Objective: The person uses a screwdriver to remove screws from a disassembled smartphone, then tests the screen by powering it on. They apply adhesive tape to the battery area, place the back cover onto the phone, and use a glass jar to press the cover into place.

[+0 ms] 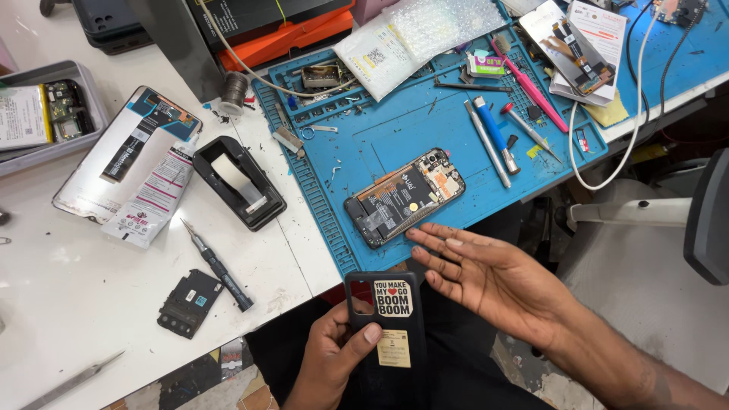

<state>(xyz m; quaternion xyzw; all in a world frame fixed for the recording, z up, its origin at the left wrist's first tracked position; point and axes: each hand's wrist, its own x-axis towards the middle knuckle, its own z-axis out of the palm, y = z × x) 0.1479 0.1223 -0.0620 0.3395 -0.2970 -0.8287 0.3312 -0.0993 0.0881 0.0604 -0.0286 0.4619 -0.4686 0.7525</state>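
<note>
My left hand (334, 351) grips a black phone case (391, 334) over my lap, thumb pressed on its back beside a small yellowish sticker. A printed white-and-black sticker sits near the case's top. My right hand (486, 277) hovers open, palm up, fingers spread, just right of the case and just below the opened phone (405, 197). That phone lies back-off on the blue work mat (364, 144), with its battery and circuit board exposed.
On the mat lie screwdrivers (492, 137), a pink tool (531, 87), tweezers and small parts. The white table holds a black tape dispenser (239, 182), a phone back panel (114, 156), a glue tube (156, 196), a screwdriver (218, 266) and a small black part (190, 302).
</note>
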